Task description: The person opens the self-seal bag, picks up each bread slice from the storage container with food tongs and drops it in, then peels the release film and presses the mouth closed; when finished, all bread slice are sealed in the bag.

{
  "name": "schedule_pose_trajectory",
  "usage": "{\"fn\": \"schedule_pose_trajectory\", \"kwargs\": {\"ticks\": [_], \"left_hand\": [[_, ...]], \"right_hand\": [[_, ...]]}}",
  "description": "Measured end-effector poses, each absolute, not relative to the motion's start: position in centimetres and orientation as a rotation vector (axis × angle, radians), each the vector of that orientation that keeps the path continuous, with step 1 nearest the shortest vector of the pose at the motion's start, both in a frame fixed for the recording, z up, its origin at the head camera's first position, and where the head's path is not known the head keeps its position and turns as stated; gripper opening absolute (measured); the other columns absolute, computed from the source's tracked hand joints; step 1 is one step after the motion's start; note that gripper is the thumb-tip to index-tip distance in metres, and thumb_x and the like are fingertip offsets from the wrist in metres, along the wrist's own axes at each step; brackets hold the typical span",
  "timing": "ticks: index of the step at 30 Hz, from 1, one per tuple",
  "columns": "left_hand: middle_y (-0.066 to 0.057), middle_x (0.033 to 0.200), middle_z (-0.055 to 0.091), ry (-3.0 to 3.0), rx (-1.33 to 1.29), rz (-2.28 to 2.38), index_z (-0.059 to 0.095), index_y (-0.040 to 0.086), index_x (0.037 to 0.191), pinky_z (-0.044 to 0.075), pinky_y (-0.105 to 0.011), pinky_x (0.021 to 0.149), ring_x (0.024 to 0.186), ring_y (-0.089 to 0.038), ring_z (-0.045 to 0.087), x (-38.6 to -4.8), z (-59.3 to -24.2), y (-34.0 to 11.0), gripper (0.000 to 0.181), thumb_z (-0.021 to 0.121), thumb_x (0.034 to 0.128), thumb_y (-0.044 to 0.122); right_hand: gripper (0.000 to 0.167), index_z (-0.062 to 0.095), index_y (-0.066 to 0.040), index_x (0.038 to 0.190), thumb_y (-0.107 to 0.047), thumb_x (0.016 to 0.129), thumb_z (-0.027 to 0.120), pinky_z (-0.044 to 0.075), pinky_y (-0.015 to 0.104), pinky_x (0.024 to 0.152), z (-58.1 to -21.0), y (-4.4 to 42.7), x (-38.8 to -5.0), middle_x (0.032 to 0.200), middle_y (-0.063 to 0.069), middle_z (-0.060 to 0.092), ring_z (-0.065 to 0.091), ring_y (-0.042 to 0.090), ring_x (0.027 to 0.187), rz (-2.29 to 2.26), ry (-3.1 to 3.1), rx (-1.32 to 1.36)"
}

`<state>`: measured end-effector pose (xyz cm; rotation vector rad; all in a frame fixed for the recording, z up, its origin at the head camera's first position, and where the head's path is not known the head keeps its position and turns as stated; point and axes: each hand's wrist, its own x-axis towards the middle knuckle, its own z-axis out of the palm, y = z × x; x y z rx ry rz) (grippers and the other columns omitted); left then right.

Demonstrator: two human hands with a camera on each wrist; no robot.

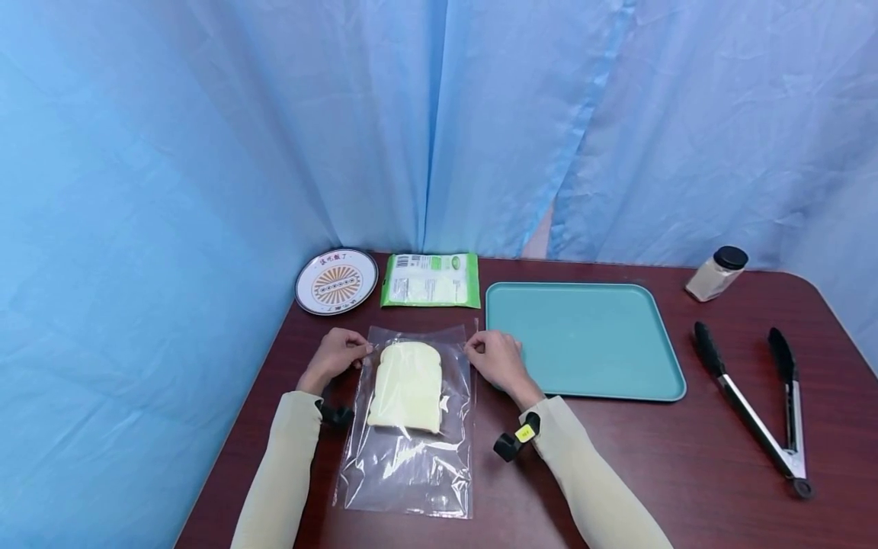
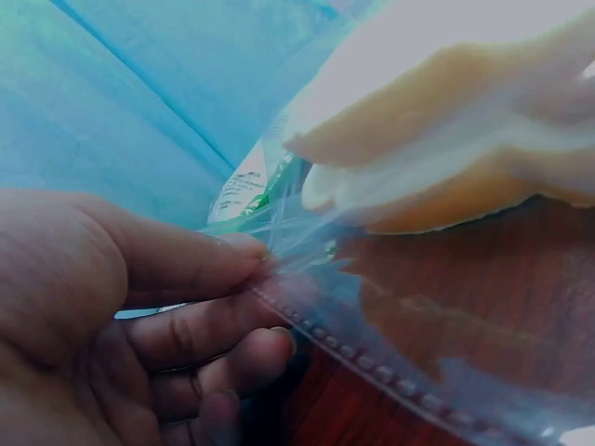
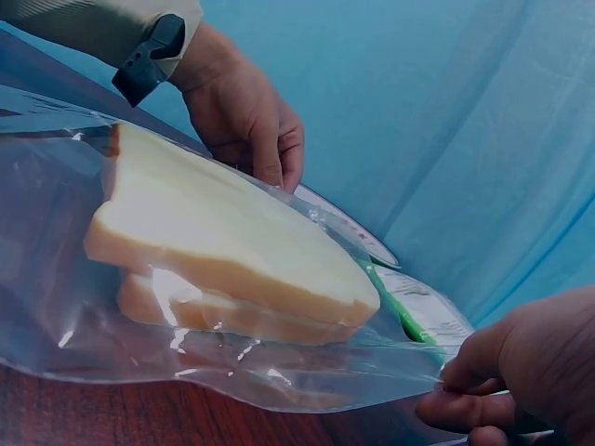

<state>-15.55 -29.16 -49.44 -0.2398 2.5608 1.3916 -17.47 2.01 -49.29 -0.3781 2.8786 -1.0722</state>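
Observation:
A clear plastic bag lies on the table with slices of white bread inside it. In the right wrist view the bread shows as two stacked slices under the film. My left hand pinches the bag's left edge near its far end, thumb against forefinger; the left wrist view shows these fingers on the clear film beside a seam. On the other side, my right hand pinches the far right edge between thumb and forefinger. Its knuckles are close to the teal tray.
A round plate and a green-and-white packet lie at the back. To the right are the teal tray, a black-lidded jar and spread tongs. Blue curtains border the table.

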Motion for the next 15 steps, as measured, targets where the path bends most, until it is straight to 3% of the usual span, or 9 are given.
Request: {"fn": "schedule_pose_trajectory", "kwargs": {"ticks": [15], "left_hand": [[-0.008, 0.073, 0.071, 2.649, -0.345, 1.522, 0.073, -0.003, 0.096, 0.052, -0.022, 0.058, 0.056, -0.009, 0.06, -15.08, -50.29, -28.24, 0.01, 0.07, 0.0891, 0.004]], "right_hand": [[0.011, 0.08, -0.015, 0.092, -0.022, 0.087, 0.073, 0.04, 0.045, 0.083, -49.1, 1.43, -17.46, 0.086, 0.001, 0.079, 0.07, 0.029, 0.092, -1.06, 2.875, -0.316]]}}
